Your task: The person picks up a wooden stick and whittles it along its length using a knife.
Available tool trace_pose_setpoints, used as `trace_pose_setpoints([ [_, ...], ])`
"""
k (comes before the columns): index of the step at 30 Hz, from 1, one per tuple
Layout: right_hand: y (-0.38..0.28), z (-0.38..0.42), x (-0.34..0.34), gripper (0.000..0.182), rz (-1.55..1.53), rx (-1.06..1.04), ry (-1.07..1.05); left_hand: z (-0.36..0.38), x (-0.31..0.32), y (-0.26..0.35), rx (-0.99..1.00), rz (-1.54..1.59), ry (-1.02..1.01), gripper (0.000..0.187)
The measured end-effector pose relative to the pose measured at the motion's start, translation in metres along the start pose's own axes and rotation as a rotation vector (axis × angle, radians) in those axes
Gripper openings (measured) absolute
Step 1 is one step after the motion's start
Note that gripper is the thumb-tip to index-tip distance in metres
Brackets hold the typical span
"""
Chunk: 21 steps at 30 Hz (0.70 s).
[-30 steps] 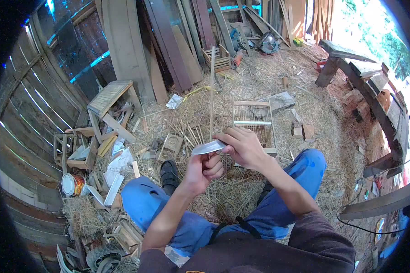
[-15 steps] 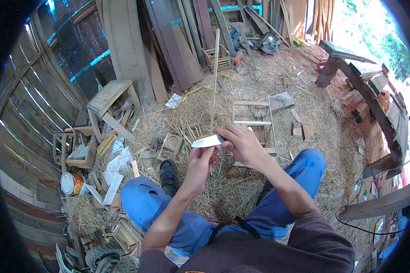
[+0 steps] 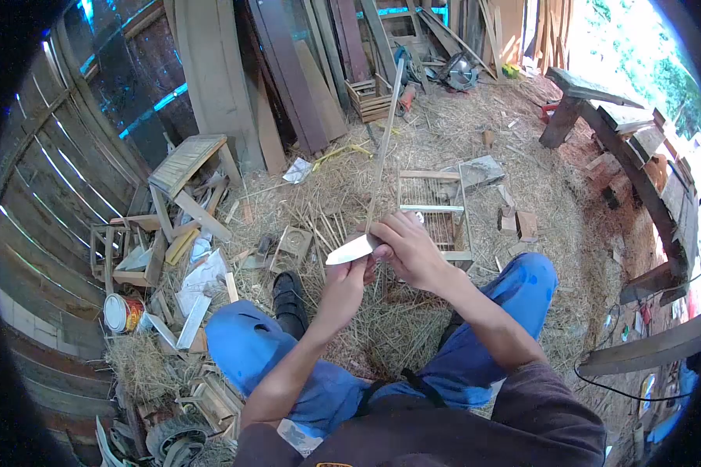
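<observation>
My right hand is closed around the handle of a knife, and the handle is mostly covered by the fingers. The pale, broad knife blade points left, over the top of my left hand. My left hand is closed on a long thin wooden strip, which stretches away from me, its far end leaning right. Blade and strip meet close to my fingers, though the exact contact is hidden. Below and beyond the hands, loose thin sticks lie on the shavings-covered floor.
A slatted wooden frame lies ahead on the right, near a small wooden block with a round hollow. To the left are a small wooden stool and a paint can. A circular saw sits at the back.
The strip's far end has swung to the right. The blade has tilted so its face shows brighter and broader, and both hands have shifted slightly.
</observation>
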State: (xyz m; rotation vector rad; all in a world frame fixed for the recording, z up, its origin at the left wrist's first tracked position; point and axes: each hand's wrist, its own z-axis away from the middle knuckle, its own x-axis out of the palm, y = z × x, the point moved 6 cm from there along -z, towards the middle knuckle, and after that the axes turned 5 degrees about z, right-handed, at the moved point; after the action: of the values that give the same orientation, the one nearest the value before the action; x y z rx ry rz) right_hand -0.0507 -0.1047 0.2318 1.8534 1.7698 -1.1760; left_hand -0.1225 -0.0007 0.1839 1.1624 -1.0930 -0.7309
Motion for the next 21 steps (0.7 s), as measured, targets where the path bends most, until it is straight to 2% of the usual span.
trace_pose_setpoints([
  [3,0.005,0.002,0.003,0.031,0.02,-0.015,-0.016,-0.003,-0.004,-0.013,-0.032,0.04,-0.101,0.015],
  [8,0.013,0.006,0.005,0.031,0.088,-0.044,-0.048,0.006,0.003,-0.01,-0.079,0.154,-0.129,0.018],
  [12,0.021,0.008,-0.002,0.034,0.145,-0.025,0.006,0.007,0.002,-0.01,-0.092,0.249,-0.21,0.018],
  [17,0.025,0.01,-0.012,0.042,0.254,-0.067,0.067,0.01,0.006,-0.004,-0.124,0.336,-0.218,0.02],
  [21,0.023,0.006,-0.011,0.04,0.3,-0.038,0.085,0.009,0.007,-0.001,-0.135,0.385,-0.186,0.022],
])
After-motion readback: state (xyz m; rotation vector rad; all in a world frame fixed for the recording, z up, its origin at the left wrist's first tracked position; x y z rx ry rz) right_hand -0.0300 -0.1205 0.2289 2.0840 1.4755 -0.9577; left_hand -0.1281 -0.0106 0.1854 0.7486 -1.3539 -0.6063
